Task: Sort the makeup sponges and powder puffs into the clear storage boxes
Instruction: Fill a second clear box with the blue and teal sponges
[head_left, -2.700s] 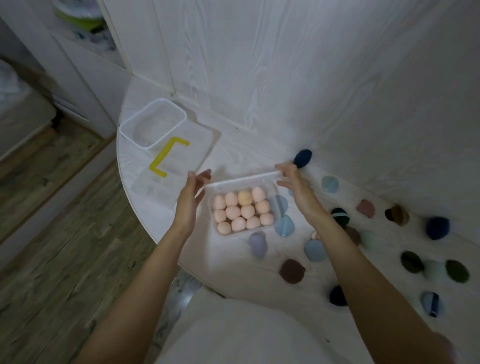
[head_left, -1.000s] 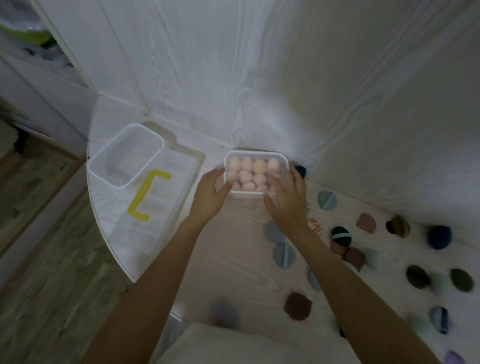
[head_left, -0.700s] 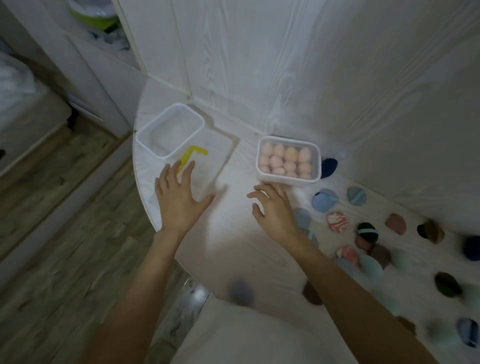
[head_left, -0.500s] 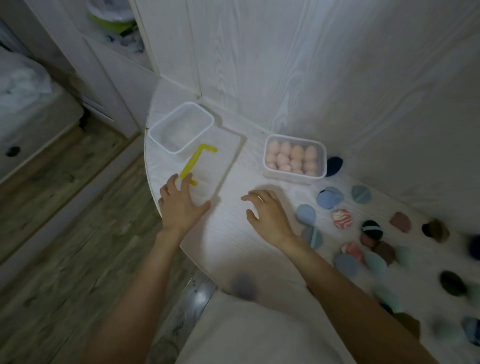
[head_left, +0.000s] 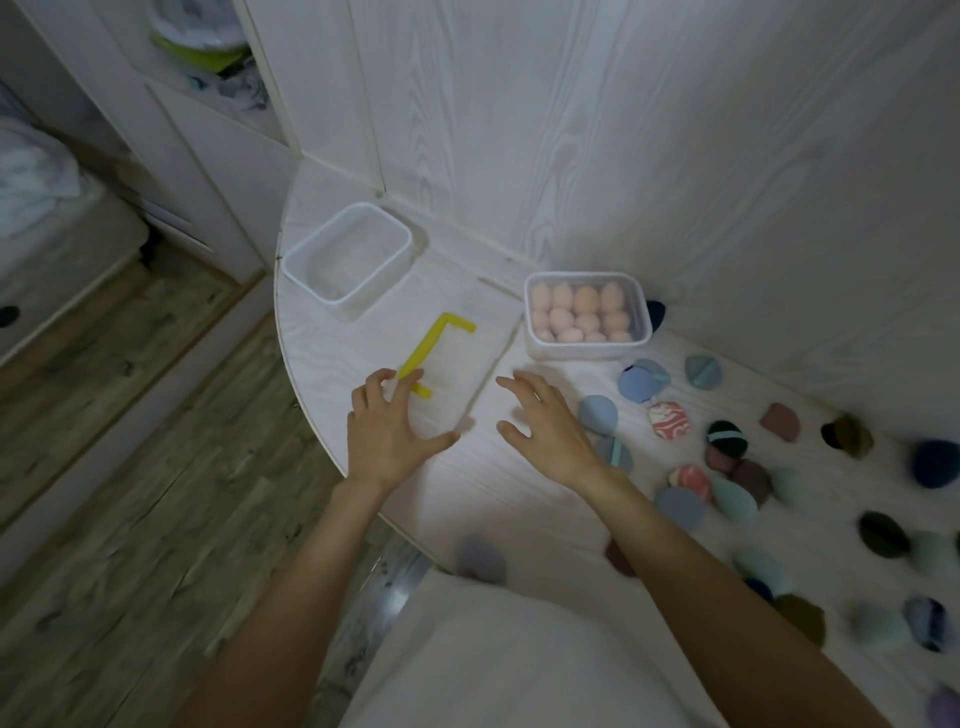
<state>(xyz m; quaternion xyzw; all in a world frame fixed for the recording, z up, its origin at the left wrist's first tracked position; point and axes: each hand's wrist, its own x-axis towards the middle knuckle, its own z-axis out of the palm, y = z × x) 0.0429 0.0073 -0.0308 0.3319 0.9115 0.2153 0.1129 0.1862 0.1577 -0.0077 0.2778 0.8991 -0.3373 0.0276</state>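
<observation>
A clear storage box (head_left: 587, 347) filled with peach makeup sponges (head_left: 576, 310) stands against the wall. An empty clear box (head_left: 347, 257) sits at the table's far left. Between them lies a flat clear lid (head_left: 457, 358) with a yellow handle (head_left: 431, 347). My left hand (head_left: 389, 426) rests with spread fingers on the lid's near end, fingertips by the handle. My right hand (head_left: 545, 421) hovers open just right of the lid, holding nothing. Several coloured powder puffs (head_left: 644, 379) lie scattered on the table to the right.
The white table (head_left: 498, 499) has a curved left edge with wooden floor (head_left: 130, 467) below. A white wall (head_left: 623, 156) backs the boxes. A purple puff (head_left: 480, 558) lies at the near table edge. Shelves with a green-rimmed item (head_left: 197, 36) stand at the far left.
Both hands let go of the filled sponge box after pushing it back to the wall. My left hand moved onto the lid; my right hand drew back and now hovers beside it.
</observation>
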